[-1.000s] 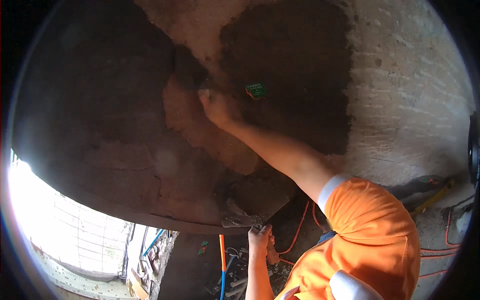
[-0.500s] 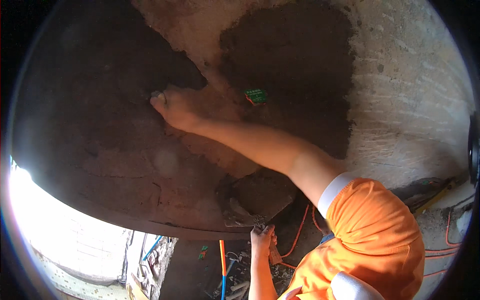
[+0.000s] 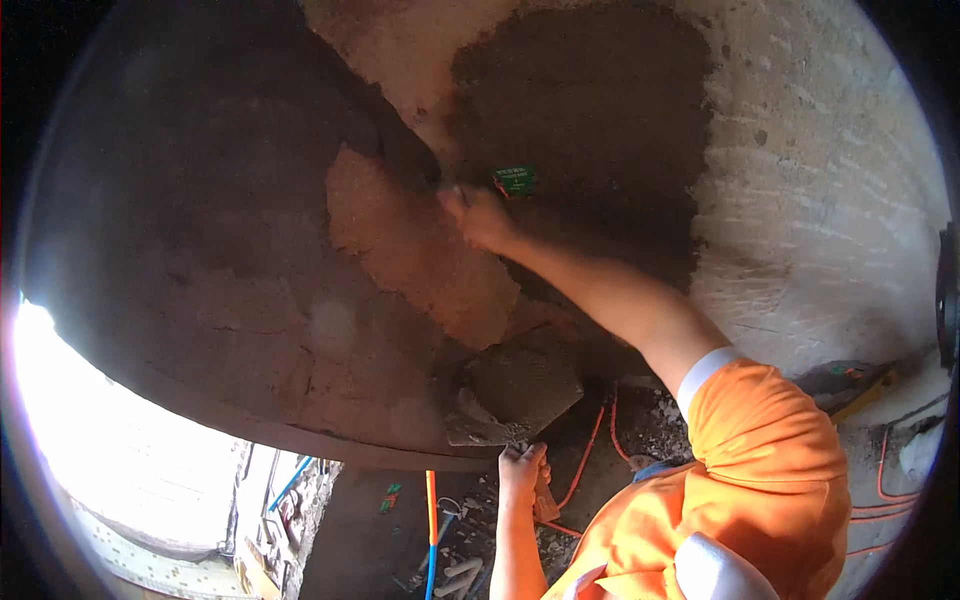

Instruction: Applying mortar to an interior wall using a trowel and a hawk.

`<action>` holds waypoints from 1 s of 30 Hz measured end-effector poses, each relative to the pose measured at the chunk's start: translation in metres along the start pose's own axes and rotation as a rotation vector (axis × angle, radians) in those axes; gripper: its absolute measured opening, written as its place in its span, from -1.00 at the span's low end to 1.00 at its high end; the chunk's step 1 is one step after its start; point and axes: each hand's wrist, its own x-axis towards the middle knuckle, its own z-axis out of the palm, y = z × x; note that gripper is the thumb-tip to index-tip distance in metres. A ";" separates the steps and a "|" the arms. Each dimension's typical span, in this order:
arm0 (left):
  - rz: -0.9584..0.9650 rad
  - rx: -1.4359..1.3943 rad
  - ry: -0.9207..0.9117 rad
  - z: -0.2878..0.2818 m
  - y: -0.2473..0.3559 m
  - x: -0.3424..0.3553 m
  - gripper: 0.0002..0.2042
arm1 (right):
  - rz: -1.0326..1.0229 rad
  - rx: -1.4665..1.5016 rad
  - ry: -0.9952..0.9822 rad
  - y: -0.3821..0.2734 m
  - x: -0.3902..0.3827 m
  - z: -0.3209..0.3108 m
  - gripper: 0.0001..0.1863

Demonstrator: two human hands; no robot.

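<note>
My left hand [image 3: 522, 470] grips the wooden handle [image 3: 544, 495] of a flat board [image 3: 515, 390] carrying dark, wet mortar, at the lower middle. My right hand [image 3: 470, 215] is closed and reaches to the wall [image 3: 200, 200], which is coated in patchy dark render beside a lighter reddish patch [image 3: 420, 270]. What the right hand holds is dark and blurred against the wall; I cannot make it out. A small green printed piece [image 3: 515, 180] sits on the wall just above and right of that hand.
Orange hoses [image 3: 590, 455] lie on the rubble-strewn floor below. An orange-and-blue pipe [image 3: 432, 510] stands left of my left hand. A bright opening [image 3: 130, 420] is at lower left. A yellow bar [image 3: 865, 395] and lighter bare plaster [image 3: 800, 170] are on the right.
My right hand swept left across the wall, then came back rightward, ending further right than a second ago. My left hand and the board have shifted slightly.
</note>
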 end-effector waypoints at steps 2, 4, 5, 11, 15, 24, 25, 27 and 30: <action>0.012 0.031 -0.010 0.005 0.003 -0.001 -0.78 | 0.078 0.112 0.024 0.014 -0.010 0.012 -0.54; -0.009 0.013 0.004 0.006 0.000 -0.001 -0.77 | 0.165 0.231 0.047 0.014 -0.020 0.036 -0.52; -0.011 -0.011 -0.008 0.003 -0.002 0.000 -0.77 | 0.190 0.413 0.068 0.002 -0.024 0.054 -0.51; -0.031 -0.003 0.064 0.003 -0.007 -0.002 -0.76 | 0.301 0.687 0.057 -0.094 -0.009 0.100 -0.51; -0.003 -0.021 0.051 0.003 -0.007 -0.003 -0.76 | 0.211 0.569 0.154 -0.140 0.000 0.107 -0.54; 0.019 -0.012 0.032 0.010 0.001 -0.015 -0.78 | 0.140 0.630 0.132 -0.211 0.054 0.152 -0.78; 0.032 0.003 0.056 0.022 0.006 -0.018 -0.78 | -0.055 0.277 0.189 -0.208 0.079 0.155 -0.85; 0.096 -0.024 0.054 0.019 0.002 -0.016 -0.78 | -0.019 0.390 0.187 -0.224 0.095 0.167 -0.86; 0.086 0.023 0.101 0.031 0.013 -0.028 -0.78 | -0.101 0.466 0.148 -0.238 0.093 0.157 -0.83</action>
